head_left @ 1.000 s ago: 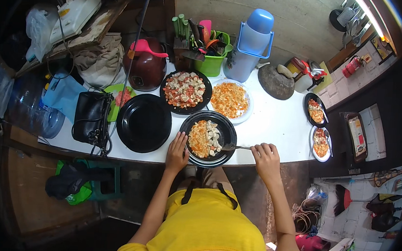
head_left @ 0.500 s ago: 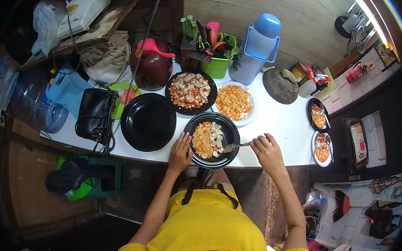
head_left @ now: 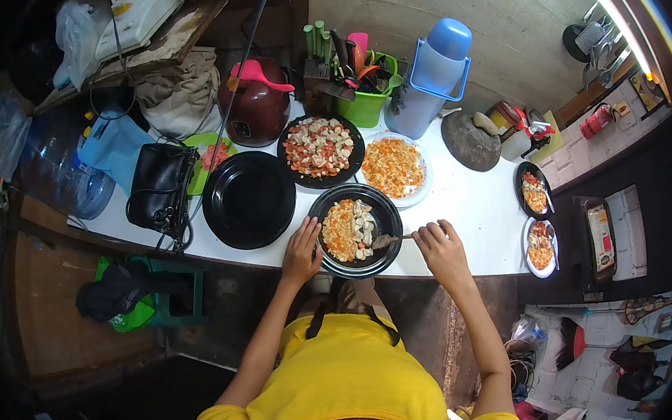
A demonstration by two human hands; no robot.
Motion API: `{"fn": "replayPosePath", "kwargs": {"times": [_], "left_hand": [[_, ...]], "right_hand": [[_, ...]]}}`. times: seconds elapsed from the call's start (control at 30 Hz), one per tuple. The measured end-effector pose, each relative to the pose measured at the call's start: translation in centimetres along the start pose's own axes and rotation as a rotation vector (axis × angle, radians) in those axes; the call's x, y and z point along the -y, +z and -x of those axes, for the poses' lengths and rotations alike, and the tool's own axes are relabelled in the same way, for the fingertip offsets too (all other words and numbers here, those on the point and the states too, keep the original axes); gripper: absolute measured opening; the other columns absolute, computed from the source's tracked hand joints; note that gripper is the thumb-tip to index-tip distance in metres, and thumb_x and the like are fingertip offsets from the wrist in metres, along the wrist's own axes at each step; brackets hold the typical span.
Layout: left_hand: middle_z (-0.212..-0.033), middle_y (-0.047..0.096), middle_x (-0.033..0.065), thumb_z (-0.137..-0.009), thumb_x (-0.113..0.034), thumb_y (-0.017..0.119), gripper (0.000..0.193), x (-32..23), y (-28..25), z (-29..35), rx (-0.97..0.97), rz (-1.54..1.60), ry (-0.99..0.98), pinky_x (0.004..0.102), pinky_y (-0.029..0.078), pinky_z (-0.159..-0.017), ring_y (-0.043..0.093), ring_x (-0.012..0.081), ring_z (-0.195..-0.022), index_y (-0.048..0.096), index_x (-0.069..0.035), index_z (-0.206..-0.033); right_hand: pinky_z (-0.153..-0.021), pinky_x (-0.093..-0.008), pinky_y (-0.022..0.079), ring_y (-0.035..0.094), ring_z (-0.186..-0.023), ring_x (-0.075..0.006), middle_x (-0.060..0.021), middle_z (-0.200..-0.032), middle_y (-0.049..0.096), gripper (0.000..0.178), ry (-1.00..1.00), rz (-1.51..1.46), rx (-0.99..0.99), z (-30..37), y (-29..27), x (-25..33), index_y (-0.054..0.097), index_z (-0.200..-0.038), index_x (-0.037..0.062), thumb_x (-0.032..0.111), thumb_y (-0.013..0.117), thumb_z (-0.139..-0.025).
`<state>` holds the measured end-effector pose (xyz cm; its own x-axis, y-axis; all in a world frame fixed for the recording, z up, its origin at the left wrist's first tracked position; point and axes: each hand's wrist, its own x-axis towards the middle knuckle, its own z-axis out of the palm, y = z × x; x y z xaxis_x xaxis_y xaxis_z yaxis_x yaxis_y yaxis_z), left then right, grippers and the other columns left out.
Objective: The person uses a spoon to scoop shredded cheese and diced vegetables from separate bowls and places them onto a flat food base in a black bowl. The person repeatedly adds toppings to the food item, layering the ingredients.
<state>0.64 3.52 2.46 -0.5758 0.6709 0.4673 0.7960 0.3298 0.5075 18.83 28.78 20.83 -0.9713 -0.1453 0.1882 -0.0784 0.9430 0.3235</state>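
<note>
A deep black plate (head_left: 392, 216) sits at the table's front edge. In it, shredded orange-and-white food (head_left: 339, 232) fills the left half, and pale chunks (head_left: 363, 226) with a few reddish bits lie in a strip to its right. My left hand (head_left: 301, 248) rests against the plate's left rim, fingers stretched out and close together. My right hand (head_left: 440, 250) pinches the handle of a metal fork (head_left: 385, 241) from the right. The fork's head is inside the plate, touching or just beside the pale chunks.
Behind stand a black plate of diced food (head_left: 318, 152) and a white plate of shredded food (head_left: 393, 167). An empty black plate (head_left: 248, 203) lies left, beside a black handbag (head_left: 155, 184). A blue jug (head_left: 433, 79) and a green utensil holder (head_left: 363, 109) stand at the back; filled plates (head_left: 540, 248) sit far right.
The fork's head has shifted slightly up and left within the plate, and my right hand has moved a little with it. My left hand stays at the rim.
</note>
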Motion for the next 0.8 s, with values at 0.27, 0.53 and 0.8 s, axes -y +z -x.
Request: {"fn": "replayPosePath", "kwargs": {"times": [0.27,0.53,0.8], "left_hand": [[-0.144,0.048,0.0186,-0.087,-0.011,0.052,0.050,-0.1,-0.1,-0.1,-0.003,0.026,-0.008,0.0450,0.036,-0.110,0.040,0.0332,-0.139,0.052,0.003,-0.135],[-0.145,0.047,0.0183,-0.088,-0.008,0.050,0.049,-0.2,-0.2,-0.1,0.001,0.026,-0.012,0.0446,0.036,-0.110,0.040,0.0341,-0.139,0.051,0.001,-0.136],[-0.143,0.049,0.0187,-0.087,-0.011,0.052,0.049,-0.1,0.0,-0.1,-0.006,0.000,0.000,0.0444,0.037,-0.110,0.041,0.0335,-0.138,0.052,0.002,-0.134]], "right_hand": [[-0.099,-0.0398,0.045,0.058,-0.104,-0.0185,-0.0053,-0.100,0.065,0.028,0.061,0.032,-0.073,-0.4,-0.9,-0.7,0.068,-0.107,0.0041,0.011,0.059,-0.082],[-0.099,-0.0395,0.045,0.057,-0.105,-0.0183,-0.0050,-0.099,0.065,0.029,-0.009,0.031,-0.086,-1.0,0.2,0.5,0.069,-0.107,0.0029,0.012,0.060,-0.081],[-0.099,-0.0401,0.045,0.058,-0.104,-0.0189,-0.0051,-0.100,0.065,0.026,0.054,-0.007,-0.125,-0.8,-0.4,-0.2,0.068,-0.105,0.0039,0.012,0.059,-0.082]]}}
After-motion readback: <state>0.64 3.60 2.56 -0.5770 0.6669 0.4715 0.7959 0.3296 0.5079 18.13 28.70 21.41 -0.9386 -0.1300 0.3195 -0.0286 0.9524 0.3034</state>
